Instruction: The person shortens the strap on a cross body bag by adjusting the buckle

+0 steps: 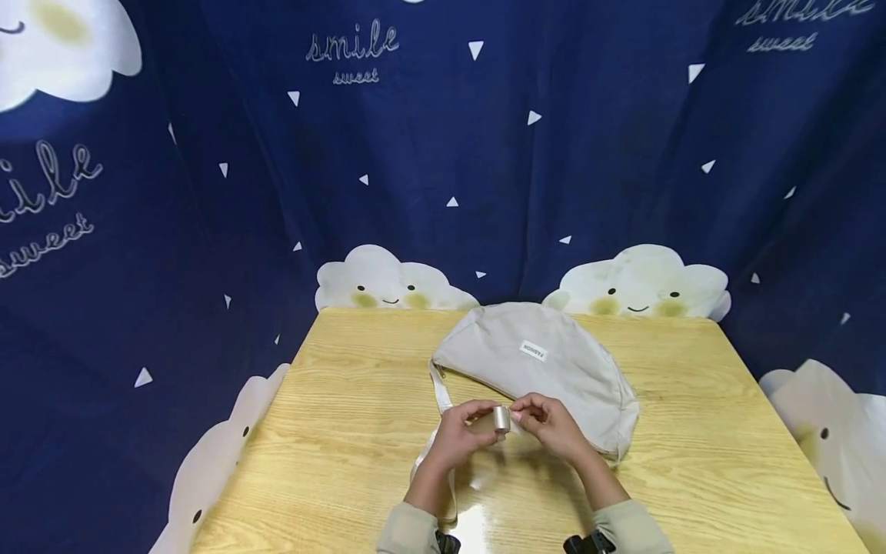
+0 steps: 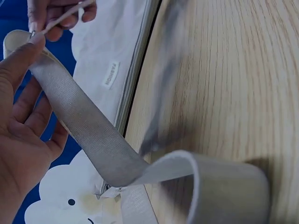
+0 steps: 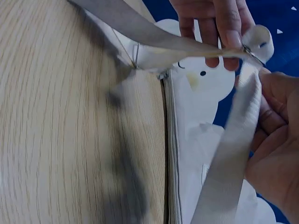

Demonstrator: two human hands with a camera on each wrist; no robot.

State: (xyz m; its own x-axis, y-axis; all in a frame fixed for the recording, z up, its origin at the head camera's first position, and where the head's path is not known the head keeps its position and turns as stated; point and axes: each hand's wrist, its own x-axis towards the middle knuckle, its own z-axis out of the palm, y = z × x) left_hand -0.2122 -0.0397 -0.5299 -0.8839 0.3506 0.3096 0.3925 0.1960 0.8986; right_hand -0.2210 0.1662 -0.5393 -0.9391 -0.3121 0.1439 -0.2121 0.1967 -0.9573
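A pale beige fabric shoulder bag [image 1: 547,362] with a small "FASHION" label lies flat on the table, its zipper edge facing me. Over its near edge, both hands hold its strap [image 1: 501,418]. My left hand [image 1: 460,432] pinches the strap between thumb and fingers beside a thin metal buckle [image 3: 252,55]. At the buckle's other side, the thumb and fingers of my right hand [image 1: 554,428] pinch the webbing. A small loop of strap stands up at the buckle. In the left wrist view, a long length of strap [image 2: 84,116] runs down from the fingers and curls.
The wooden table [image 1: 346,400] extends on both sides of the bag. Part of the strap trails over the table left of the bag. A dark blue curtain [image 1: 415,154] with white clouds and triangles hangs behind and beside the table.
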